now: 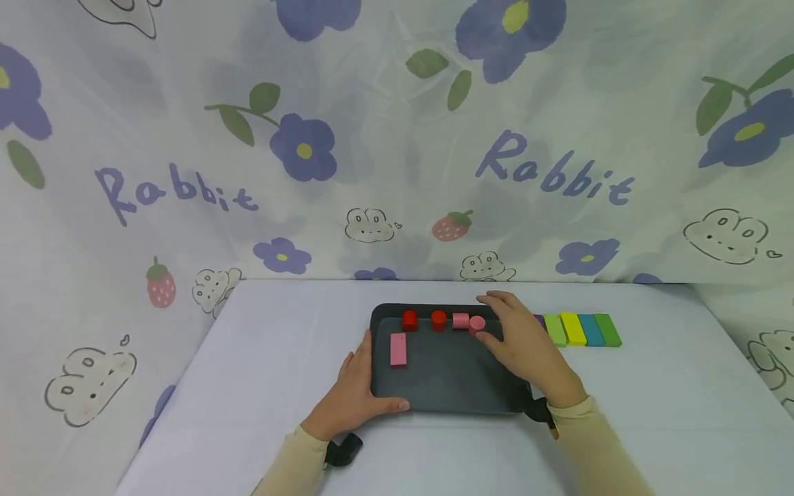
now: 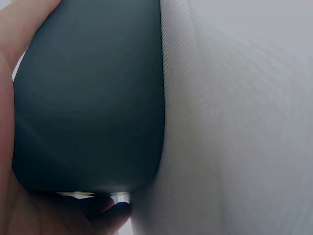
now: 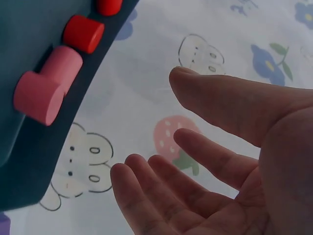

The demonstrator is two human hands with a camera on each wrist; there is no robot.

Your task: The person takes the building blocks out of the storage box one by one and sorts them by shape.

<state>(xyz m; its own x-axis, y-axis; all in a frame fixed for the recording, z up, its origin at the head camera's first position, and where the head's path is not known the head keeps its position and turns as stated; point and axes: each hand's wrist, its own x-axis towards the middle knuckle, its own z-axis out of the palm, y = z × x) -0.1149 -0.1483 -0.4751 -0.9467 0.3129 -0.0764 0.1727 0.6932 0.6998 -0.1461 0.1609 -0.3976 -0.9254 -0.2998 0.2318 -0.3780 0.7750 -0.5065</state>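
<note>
A dark grey tray lies on the table in front of me. My left hand holds its near left corner, the thumb over the front rim and the fingers along the left side. Over the tray's right side hovers my right hand, thumb and fingers spread apart and nothing between them. Along the tray's far edge sit a red block, a red cylinder and two pink cylinders, which touch each other. A pink rectangular block stands out at the tray's left.
To the right of the tray, partly behind my right hand, is a row of flat coloured blocks in purple, light green, yellow, blue and green. A white cloth covers the table. Behind it hangs a patterned curtain.
</note>
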